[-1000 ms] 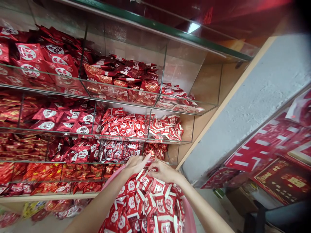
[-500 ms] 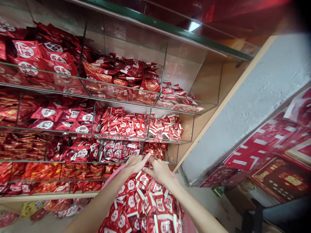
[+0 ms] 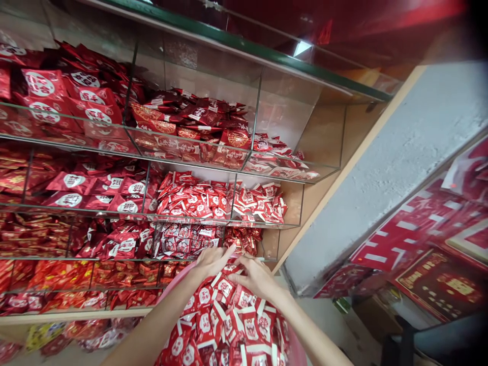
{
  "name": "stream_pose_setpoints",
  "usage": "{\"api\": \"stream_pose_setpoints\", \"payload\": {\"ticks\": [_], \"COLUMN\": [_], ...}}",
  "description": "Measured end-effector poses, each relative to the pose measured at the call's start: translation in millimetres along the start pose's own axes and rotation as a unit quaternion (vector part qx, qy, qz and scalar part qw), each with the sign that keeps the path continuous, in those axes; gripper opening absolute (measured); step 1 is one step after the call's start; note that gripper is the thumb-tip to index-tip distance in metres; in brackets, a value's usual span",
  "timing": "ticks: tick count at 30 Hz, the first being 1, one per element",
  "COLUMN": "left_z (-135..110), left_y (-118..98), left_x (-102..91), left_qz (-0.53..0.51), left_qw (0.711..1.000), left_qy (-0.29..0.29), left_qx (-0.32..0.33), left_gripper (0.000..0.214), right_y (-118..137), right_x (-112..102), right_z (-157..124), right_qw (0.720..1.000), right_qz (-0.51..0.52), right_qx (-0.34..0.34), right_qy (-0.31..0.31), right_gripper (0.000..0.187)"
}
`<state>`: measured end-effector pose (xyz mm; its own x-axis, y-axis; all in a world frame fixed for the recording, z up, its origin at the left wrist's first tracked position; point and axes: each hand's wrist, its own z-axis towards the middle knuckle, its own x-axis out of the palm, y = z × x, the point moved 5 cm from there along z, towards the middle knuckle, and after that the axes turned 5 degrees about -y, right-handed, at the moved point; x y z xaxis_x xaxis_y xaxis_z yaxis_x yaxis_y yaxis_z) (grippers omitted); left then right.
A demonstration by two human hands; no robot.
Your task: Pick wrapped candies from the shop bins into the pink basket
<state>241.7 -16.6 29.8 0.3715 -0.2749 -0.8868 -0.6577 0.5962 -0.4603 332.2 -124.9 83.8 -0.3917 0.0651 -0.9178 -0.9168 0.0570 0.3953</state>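
Observation:
Many small red packets [image 3: 219,325] with white labels and white ends fill a pink container [image 3: 299,351] in front of me, either a bag or a basket. My left hand [image 3: 214,262] is at the far side of the heap, thumb stretched to the right; its other fingers are partly hidden. Close beside it, my right hand [image 3: 256,277] lies over the packets with thumb and fingers apart. Both hands look open, and no packet is visible in either. Just beyond them is a shelf compartment of shiny red packets [image 3: 244,239].
Glass-fronted shelves [image 3: 190,165] hold red packets in several divided compartments. A wooden side panel [image 3: 324,203] and a grey wall [image 3: 362,188] stand to the right. Red printed goods [image 3: 400,229] and a dark red box [image 3: 438,284] are at far right. Bagged goods [image 3: 87,333] lie under the lowest shelf.
My right hand has shifted slightly down and right, with a wider gap between its thumb and fingers. The two hands are a little farther apart. The view has tilted slightly.

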Motion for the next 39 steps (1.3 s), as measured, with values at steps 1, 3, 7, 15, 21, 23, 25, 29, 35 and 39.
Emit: {"api": "stream_pose_setpoints", "payload": {"ticks": [1, 3, 7, 15, 21, 23, 25, 29, 35, 39], "left_z": [0, -1, -2, 0, -1, -1, 0, 0, 1, 0], "left_y": [0, -1, -2, 0, 1, 1, 1, 1, 1, 0], "left_x": [-0.4, -1.3, -3.3, -2.4, -1.1, -0.7, -0.2, 0.2, -0.2, -1.0], "left_qz": [-0.001, -0.004, -0.014, -0.011, -0.017, -0.015, -0.014, -0.011, -0.006, -0.009], "left_qw": [1.000, 1.000, 1.000, 1.000, 1.000, 1.000, 1.000, 1.000, 1.000, 1.000], "left_qy": [-0.001, -0.003, 0.000, -0.005, 0.001, 0.004, 0.006, 0.007, 0.012, 0.015], "left_qx": [0.001, 0.002, -0.005, 0.000, 0.003, 0.004, 0.008, 0.013, 0.004, 0.009], "left_gripper": [0.082, 0.082, 0.083, 0.081, 0.082, 0.082, 0.081, 0.081, 0.080, 0.079], "right_y": [1, 3, 1, -14, -18, -18, -18, -20, -22, -16], "right_x": [-5, -24, -80, -114, -97, -94, -91, -90, -99, -112], "right_z": [1, 5, 27, 100, 126, 131, 133, 135, 131, 125], "right_qw": [1.000, 0.999, 0.988, 0.969, 0.962, 0.963, 0.963, 0.964, 0.971, 0.978], "right_qz": [0.001, 0.003, 0.021, -0.133, -0.153, -0.153, -0.152, -0.147, -0.134, -0.119], "right_qx": [-0.004, -0.008, -0.003, 0.156, 0.224, 0.224, 0.223, 0.218, 0.196, 0.168], "right_qy": [-0.007, -0.041, -0.153, -0.140, -0.008, 0.004, 0.015, 0.027, 0.040, 0.023], "right_gripper": [0.042, 0.042, 0.041, 0.052, 0.070, 0.065, 0.054, 0.037, 0.031, 0.027]}}
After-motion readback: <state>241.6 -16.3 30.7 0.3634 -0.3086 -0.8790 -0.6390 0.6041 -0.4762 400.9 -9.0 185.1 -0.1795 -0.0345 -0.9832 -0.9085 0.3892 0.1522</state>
